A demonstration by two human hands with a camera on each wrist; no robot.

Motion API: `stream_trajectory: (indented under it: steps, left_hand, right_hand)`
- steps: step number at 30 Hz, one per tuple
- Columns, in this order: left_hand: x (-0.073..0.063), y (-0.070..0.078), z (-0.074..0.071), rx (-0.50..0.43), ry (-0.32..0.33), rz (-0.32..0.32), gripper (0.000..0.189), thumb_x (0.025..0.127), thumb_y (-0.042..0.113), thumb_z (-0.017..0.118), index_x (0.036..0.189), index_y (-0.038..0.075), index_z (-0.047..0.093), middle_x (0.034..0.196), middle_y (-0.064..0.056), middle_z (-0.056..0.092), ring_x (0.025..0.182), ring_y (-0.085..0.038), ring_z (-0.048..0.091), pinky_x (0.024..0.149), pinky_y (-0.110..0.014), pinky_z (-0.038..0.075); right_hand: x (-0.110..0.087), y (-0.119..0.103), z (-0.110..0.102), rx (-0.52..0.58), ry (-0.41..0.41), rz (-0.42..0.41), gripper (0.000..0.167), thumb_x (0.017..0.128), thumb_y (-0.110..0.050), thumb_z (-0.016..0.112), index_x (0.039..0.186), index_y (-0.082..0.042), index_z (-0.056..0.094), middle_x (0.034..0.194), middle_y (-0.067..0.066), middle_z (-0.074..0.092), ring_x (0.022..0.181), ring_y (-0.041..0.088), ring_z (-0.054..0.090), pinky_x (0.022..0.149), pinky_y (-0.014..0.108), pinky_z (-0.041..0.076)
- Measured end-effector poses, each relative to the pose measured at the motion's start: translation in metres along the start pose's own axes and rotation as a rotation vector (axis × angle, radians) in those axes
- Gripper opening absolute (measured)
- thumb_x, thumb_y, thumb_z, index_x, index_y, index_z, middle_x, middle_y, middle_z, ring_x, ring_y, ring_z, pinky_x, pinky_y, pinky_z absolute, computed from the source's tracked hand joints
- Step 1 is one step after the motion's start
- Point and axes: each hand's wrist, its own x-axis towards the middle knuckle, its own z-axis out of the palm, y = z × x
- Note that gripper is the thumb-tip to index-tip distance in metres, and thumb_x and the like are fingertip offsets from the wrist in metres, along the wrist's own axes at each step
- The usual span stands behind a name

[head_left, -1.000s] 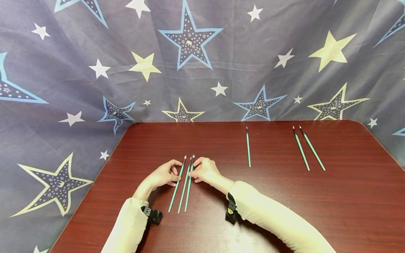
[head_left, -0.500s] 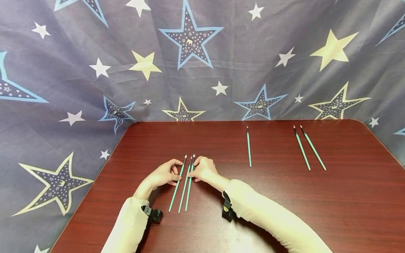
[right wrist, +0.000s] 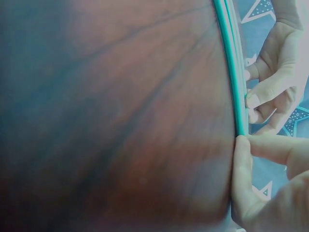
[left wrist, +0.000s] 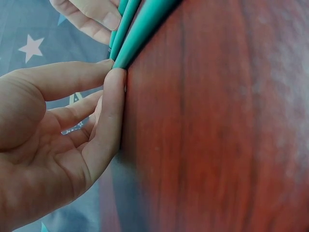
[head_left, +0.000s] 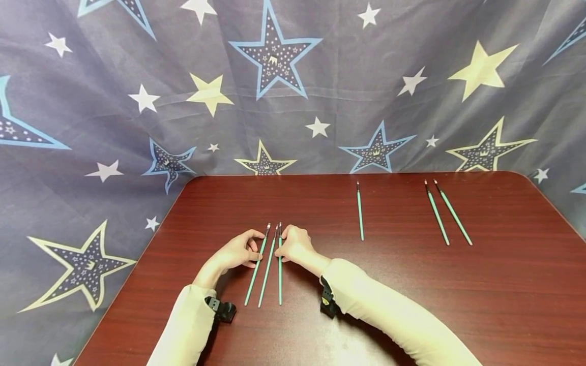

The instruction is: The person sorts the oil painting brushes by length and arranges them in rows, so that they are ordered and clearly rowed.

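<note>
Three slim paintbrushes with mint-green handles lie side by side on the table between the two hands, bristles toward the far edge. My left hand [head_left: 235, 251] pinches the left paintbrush [head_left: 253, 277] partway along its handle, between thumb and finger. The middle paintbrush [head_left: 265, 279] lies slanted, with neither hand holding it. On the other side, my right hand [head_left: 296, 245] grips the right paintbrush [head_left: 280, 284] between thumb and fingertip. The right wrist view shows that pinch on the green handle [right wrist: 235, 96] up close. Green handles [left wrist: 140, 34] converge at the left fingertips in the left wrist view.
A single paintbrush [head_left: 360, 216] lies farther back, right of the hands. Two more, a paintbrush [head_left: 438, 218] and a slanted paintbrush [head_left: 454, 216], lie at the far right. The dark red table [head_left: 393, 284] meets a grey star-patterned cloth [head_left: 336, 76] at the back.
In my right hand, the right paintbrush has swung its near end rightward and now points nearly straight away. Its gap from the middle one has widened. The left hand has stayed put.
</note>
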Motion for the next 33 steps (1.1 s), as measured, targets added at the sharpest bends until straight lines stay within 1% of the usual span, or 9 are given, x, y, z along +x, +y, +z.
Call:
stream_trajectory:
  steps: [6, 11, 17, 19, 23, 26, 28, 30, 33]
  left_hand:
    - [0.0, -0.001, 0.0, -0.004, 0.001, -0.006, 0.051, 0.079, -0.004, 0.062, 0.126, 0.001, 0.043, 0.082, -0.009, 0.042, 0.065, -0.017, 0.058, 0.061, -0.033, 0.056]
    - [0.0, 0.0, 0.001, -0.005, 0.003, -0.009, 0.051, 0.079, -0.004, 0.062, 0.126, 0.001, 0.043, 0.081, -0.009, 0.042, 0.064, -0.017, 0.057, 0.06, -0.033, 0.056]
    - [0.0, 0.0, 0.0, 0.003, 0.0, -0.006, 0.051, 0.079, -0.004, 0.062, 0.126, 0.001, 0.043, 0.082, -0.009, 0.042, 0.064, -0.017, 0.057, 0.06, -0.033, 0.056]
    - [0.0, 0.001, 0.0, 0.005, -0.001, -0.006, 0.051, 0.079, -0.004, 0.062, 0.126, 0.001, 0.043, 0.082, -0.009, 0.042, 0.064, -0.017, 0.058, 0.06, -0.033, 0.056]
    - [0.0, 0.001, 0.0, 0.002, -0.001, 0.0, 0.051, 0.079, -0.004, 0.062, 0.127, 0.0, 0.042, 0.082, -0.009, 0.042, 0.064, -0.017, 0.058, 0.06, -0.033, 0.056]
    - [0.0, 0.002, 0.0, -0.002, 0.0, 0.003, 0.052, 0.079, -0.005, 0.062, 0.127, 0.0, 0.042, 0.082, -0.009, 0.042, 0.064, -0.017, 0.057, 0.06, -0.033, 0.056]
    - [-0.001, 0.002, 0.0, 0.001, -0.001, 0.002, 0.052, 0.079, -0.004, 0.062, 0.127, 0.0, 0.042, 0.082, -0.009, 0.042, 0.065, -0.017, 0.057, 0.06, -0.033, 0.056]
    - [-0.001, 0.002, 0.0, 0.002, 0.0, 0.001, 0.052, 0.079, -0.004, 0.062, 0.127, 0.0, 0.042, 0.082, -0.009, 0.042, 0.065, -0.017, 0.057, 0.06, -0.033, 0.056]
    - [-0.002, 0.002, 0.0, 0.005, -0.001, 0.0, 0.052, 0.079, -0.003, 0.062, 0.127, 0.001, 0.042, 0.081, -0.008, 0.042, 0.065, -0.017, 0.057, 0.06, -0.033, 0.056]
  right_hand:
    - [-0.001, -0.002, -0.001, -0.026, -0.018, 0.006, 0.037, 0.064, -0.005, 0.078, 0.093, -0.002, 0.054, 0.071, 0.007, 0.06, 0.044, 0.009, 0.061, 0.049, 0.019, 0.051]
    - [-0.002, -0.003, -0.003, -0.052, -0.026, -0.007, 0.035, 0.064, -0.002, 0.074, 0.092, -0.001, 0.054, 0.071, 0.008, 0.06, 0.046, 0.011, 0.062, 0.048, 0.019, 0.051]
    - [-0.002, -0.007, -0.005, -0.14, -0.029, -0.035, 0.032, 0.061, -0.004, 0.075, 0.085, -0.003, 0.054, 0.065, 0.005, 0.06, 0.044, 0.01, 0.059, 0.054, 0.021, 0.052]
    - [-0.002, -0.009, -0.005, -0.164, -0.037, -0.031, 0.032, 0.061, -0.006, 0.076, 0.084, -0.004, 0.054, 0.063, 0.005, 0.06, 0.044, 0.01, 0.059, 0.055, 0.022, 0.052]
    - [0.001, -0.011, -0.004, -0.195, -0.036, -0.01, 0.039, 0.062, -0.01, 0.076, 0.091, 0.0, 0.053, 0.067, 0.009, 0.061, 0.048, 0.014, 0.059, 0.052, 0.021, 0.052]
    - [0.002, -0.011, -0.003, -0.189, -0.032, 0.017, 0.04, 0.061, -0.011, 0.076, 0.092, -0.001, 0.052, 0.067, 0.008, 0.061, 0.049, 0.015, 0.058, 0.052, 0.021, 0.051]
    - [0.002, -0.009, -0.003, -0.165, -0.042, 0.031, 0.033, 0.063, -0.012, 0.075, 0.087, -0.002, 0.053, 0.063, 0.006, 0.062, 0.048, 0.015, 0.059, 0.051, 0.021, 0.051]
    - [0.001, -0.008, -0.004, -0.111, -0.055, 0.047, 0.027, 0.064, -0.01, 0.073, 0.082, -0.003, 0.054, 0.062, 0.005, 0.062, 0.047, 0.013, 0.061, 0.049, 0.022, 0.051]
    - [-0.001, -0.006, -0.005, -0.021, -0.062, 0.057, 0.024, 0.065, -0.006, 0.072, 0.082, -0.002, 0.056, 0.07, 0.008, 0.063, 0.048, 0.013, 0.062, 0.047, 0.023, 0.052]
